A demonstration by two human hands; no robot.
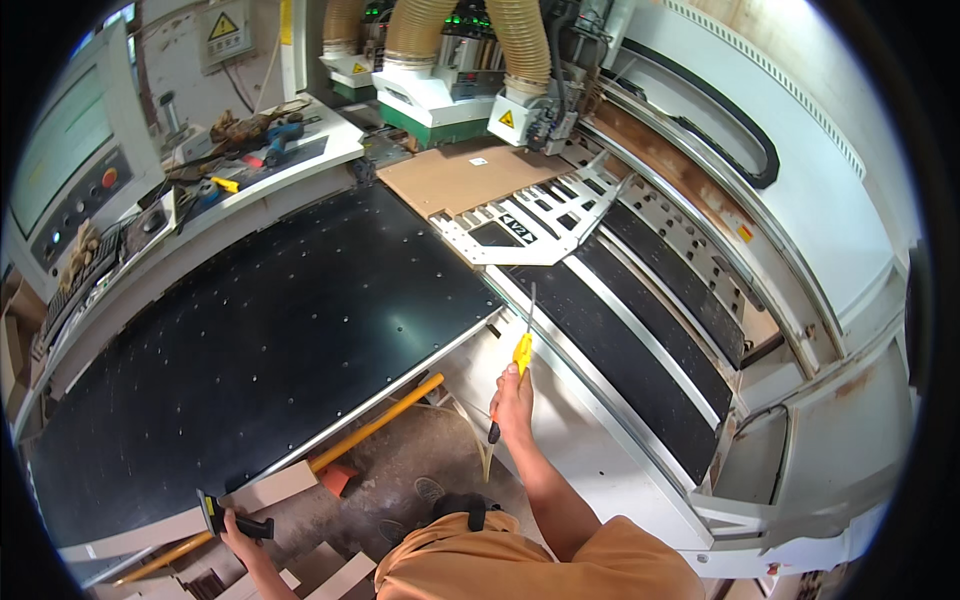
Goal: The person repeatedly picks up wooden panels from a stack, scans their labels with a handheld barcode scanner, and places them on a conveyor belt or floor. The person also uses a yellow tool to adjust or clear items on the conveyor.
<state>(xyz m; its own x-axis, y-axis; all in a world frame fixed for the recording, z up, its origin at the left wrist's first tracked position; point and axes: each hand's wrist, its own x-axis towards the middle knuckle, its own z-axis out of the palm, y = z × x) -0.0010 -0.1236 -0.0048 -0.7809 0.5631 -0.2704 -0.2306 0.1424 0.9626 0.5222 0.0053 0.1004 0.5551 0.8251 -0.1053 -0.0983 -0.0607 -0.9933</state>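
My right hand point(512, 402) is closed around a yellow air blow gun point(523, 352), near the corner where the machine's two beds meet. Its thin metal nozzle points away from me, and its black end shows below my palm. At the lower left, my left hand point(241, 541) grips a black handheld barcode scanner point(258, 526) beside the front edge of the large black table point(300, 330). Beyond the right hand, a white slotted plate point(545, 252) overlaps a brown board point(455, 178).
A machine head point(430, 105) with ribbed hoses stands at the back. Tools cover the side bench point(340, 145) near a control panel point(85, 195). Black strips point(630, 345) line the right bed. A yellow bar point(380, 423) runs beneath the table; cut panels point(340, 578) lie near my feet.
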